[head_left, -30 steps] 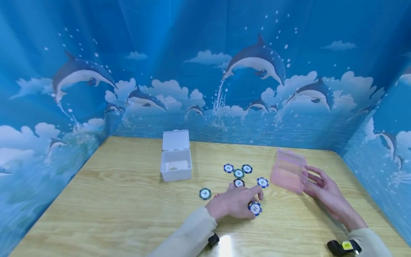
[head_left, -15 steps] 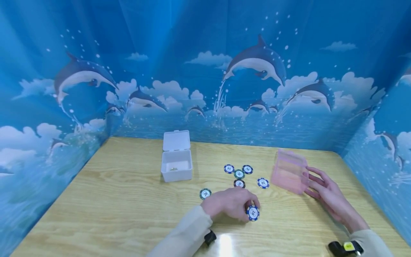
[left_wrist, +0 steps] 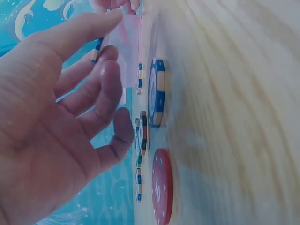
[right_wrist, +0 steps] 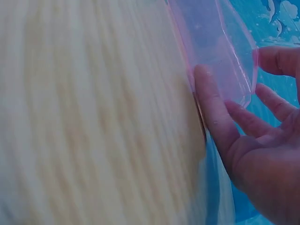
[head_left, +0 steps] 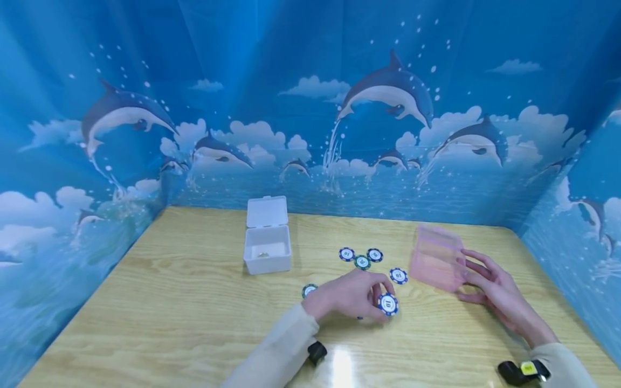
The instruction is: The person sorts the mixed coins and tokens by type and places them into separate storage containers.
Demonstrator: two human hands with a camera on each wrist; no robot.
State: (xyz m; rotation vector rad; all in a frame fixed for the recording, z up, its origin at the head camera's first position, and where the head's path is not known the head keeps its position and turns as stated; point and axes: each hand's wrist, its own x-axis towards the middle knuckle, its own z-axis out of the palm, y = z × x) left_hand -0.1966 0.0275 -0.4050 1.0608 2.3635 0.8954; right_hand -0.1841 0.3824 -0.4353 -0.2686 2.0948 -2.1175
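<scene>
My left hand pinches a blue-and-white poker chip, marked 10, just above the table. Under and beside that hand lie another blue chip, a red chip and a black-edged chip. The head view mostly hides these. Beyond the fingers are two blue chips and a green chip; another blue chip lies to the right. With its fingers spread, my right hand touches the right end of a translucent pink box, which looks open at the top.
A white box with its lid raised stands back left, a small gold-coloured item inside. One green chip lies by the left wrist, partly covered. A blue dolphin curtain rises behind the wooden table.
My left hand drew the chip towards me, then moved forward and slightly right with it. It now covers the black-edged chip in the head view. The right hand stays at the pink box.
</scene>
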